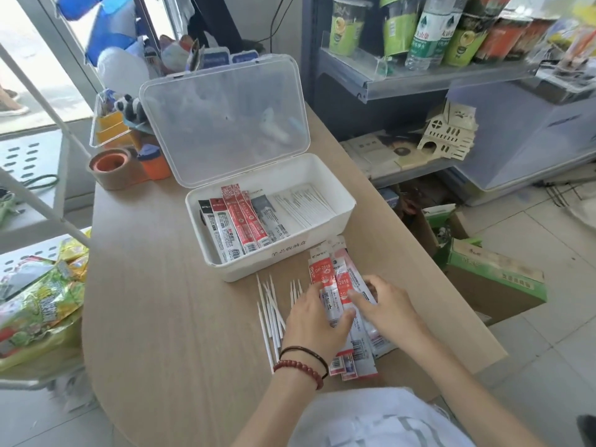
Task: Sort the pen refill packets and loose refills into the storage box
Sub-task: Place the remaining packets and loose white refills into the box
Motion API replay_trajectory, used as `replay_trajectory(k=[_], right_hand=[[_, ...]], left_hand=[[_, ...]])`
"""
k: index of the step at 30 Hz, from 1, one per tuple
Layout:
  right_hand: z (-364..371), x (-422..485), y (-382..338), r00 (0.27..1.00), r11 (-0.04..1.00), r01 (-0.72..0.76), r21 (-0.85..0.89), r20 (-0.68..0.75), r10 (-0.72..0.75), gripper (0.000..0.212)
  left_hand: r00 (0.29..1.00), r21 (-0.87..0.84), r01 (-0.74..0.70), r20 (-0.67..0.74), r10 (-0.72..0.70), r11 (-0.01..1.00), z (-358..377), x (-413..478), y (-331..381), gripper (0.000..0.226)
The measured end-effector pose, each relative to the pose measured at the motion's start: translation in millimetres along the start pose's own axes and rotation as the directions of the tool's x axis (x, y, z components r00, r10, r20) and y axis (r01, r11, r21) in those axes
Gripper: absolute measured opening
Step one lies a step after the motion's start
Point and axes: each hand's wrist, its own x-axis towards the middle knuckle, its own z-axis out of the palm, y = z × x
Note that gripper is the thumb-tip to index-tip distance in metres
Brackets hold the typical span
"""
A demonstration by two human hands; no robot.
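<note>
While the left hand (317, 321) and right hand (392, 309) pinch packets (322, 269), refills (269, 306) lie partly hidden.

Bright daylight from upper left; soft shadows; edges bowed, corners blurred; centre fairly sharp.
</note>
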Motion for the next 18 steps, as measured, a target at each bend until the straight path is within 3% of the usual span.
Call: replay_trajectory(k=[5,12,18], right_hand=[[2.1,-1.3,-0.7,0.993,0.992,-0.013,0.124,0.12,-0.002,0.035],[-2.5,-6.1,-7.6,0.98,0.937,-0.051,0.345,0.196,-0.018,0.036],[2.4,-0.3,-7.6,0.972,0.971,0.044,0.234,0.213,-0.095,0.023]], left_hand=[[0.999,-0.025,0.02,-0.026,-0.02,1.0,2.3,-1.3,-2.7,0.084],[1.0,-0.115,-0.002,-0.024,0.0,0.993,-3.6,-3.0,-0.1,0.083],[0.996,-0.2,0.089,0.02,-0.087,0.976,-2.2,-0.1,-4.0,0.074]])
